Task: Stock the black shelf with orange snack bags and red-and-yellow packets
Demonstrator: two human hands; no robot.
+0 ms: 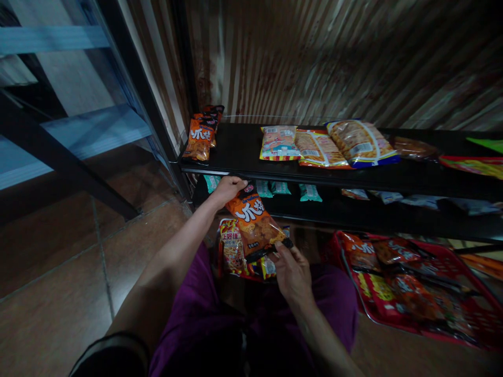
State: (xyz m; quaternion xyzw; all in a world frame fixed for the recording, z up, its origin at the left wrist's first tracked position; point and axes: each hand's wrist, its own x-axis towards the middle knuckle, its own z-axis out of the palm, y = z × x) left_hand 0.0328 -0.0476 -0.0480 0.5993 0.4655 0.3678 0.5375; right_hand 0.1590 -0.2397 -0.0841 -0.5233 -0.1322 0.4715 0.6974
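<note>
L hand (229, 191): pinching top edge of orange snack bag (253, 222), ctr of frame.
R hand (293, 269): gripping same bag's lower R corner, just below ctr.
Orange pkts (199, 137): grouped on upper shelf (238, 149), upper L of frame.
Teal pkts (309, 192): lower shelf (330, 208), approx. mid-frame.
Red basket (469, 272): lower R, w/ orange & red pkts; some prob. too dim to ID.

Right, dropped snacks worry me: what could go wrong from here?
The orange bag, pinched at its ends by the left hand and right hand, could slip onto the packets below. The left hand looks close to the upper shelf and might bump its front edge. The pastel packet lies near that edge and could fall if nudged.
</note>
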